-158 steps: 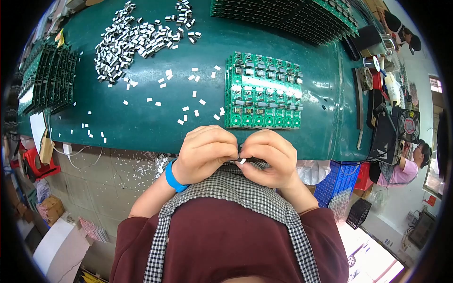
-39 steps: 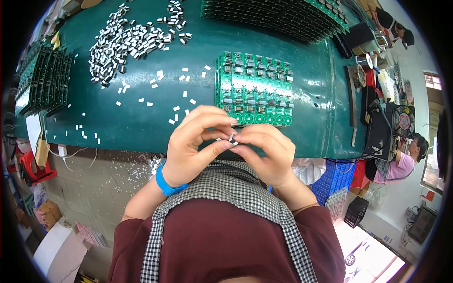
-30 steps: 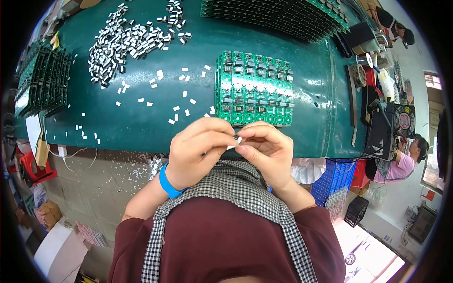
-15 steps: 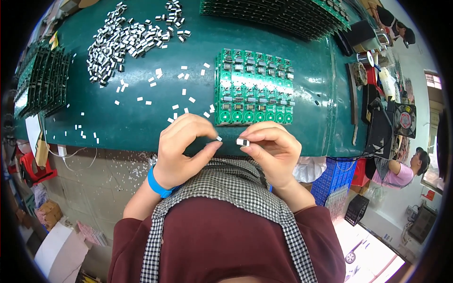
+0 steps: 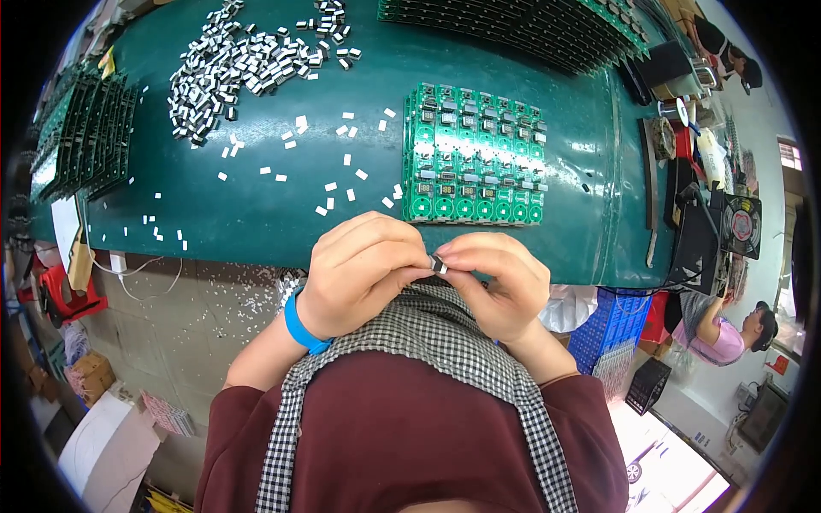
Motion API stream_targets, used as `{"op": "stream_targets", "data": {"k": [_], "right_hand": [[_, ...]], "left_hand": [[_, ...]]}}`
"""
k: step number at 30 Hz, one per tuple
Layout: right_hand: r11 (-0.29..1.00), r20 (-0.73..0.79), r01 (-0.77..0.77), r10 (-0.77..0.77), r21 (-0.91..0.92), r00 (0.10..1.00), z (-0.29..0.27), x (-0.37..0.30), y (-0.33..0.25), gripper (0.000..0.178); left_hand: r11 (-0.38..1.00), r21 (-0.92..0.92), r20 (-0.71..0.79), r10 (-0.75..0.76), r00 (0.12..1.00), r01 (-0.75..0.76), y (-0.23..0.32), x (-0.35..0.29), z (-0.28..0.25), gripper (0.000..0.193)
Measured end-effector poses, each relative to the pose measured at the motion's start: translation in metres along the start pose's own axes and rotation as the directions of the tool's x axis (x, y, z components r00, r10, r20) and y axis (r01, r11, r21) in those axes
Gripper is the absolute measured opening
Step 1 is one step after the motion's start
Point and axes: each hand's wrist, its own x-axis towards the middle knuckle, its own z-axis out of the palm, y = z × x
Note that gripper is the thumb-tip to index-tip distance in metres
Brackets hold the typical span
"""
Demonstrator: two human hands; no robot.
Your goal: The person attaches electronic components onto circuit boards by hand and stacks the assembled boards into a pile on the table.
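Observation:
Just in front of my checked apron, my two hands meet at the table's near edge. A small black-and-white digit display (image 5: 439, 265) is pinched between the thumb and fingers of my right hand (image 5: 505, 278). My left hand (image 5: 363, 269), with a blue band at its wrist, has its thumb and fingertips closed on the left end of the same display. The fingertips partly hide it. Beyond my hands lies a stacked panel of green circuit boards (image 5: 475, 208), with a few digit displays seated in its near row.
A heap of black-and-white displays (image 5: 256, 64) covers the far left of the green table (image 5: 299, 222). Small white slips (image 5: 331, 186) are scattered nearer. Circuit-board stacks stand at the left (image 5: 81, 137) and far side (image 5: 513, 30). A solder spool (image 5: 682, 111) and fan (image 5: 741, 224) are at right.
My left hand has moved right, from apart to touching the display in my right hand. A small white piece at its fingertips no longer shows. The whole view has shifted slightly.

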Motion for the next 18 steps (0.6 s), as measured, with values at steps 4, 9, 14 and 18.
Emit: {"op": "stream_targets", "data": {"k": [4,9,14,18], "right_hand": [[0.999,0.053,-0.001,-0.001,0.034,0.999,-0.002,0.003,0.001,0.022],[0.997,0.105,0.038,-0.046,0.072,0.993,-0.004,0.003,0.003,0.023],[0.996,0.149,0.039,-0.051,0.078,0.988,-0.004,0.006,0.002,0.023],[0.995,0.115,0.103,-0.104,0.010,0.988,-0.007,0.005,0.002,0.024]], "left_hand": [[1.000,-0.006,0.008,0.017,1.000,-0.017,-0.004,-0.005,0.002,0.024],[0.996,-0.072,0.025,0.056,0.998,-0.054,-0.009,-0.008,0.005,0.023],[0.993,-0.101,0.019,0.061,0.998,-0.059,-0.013,-0.010,0.010,0.023],[0.993,-0.099,0.024,0.059,0.998,-0.057,-0.012,-0.010,0.008,0.023]]}}
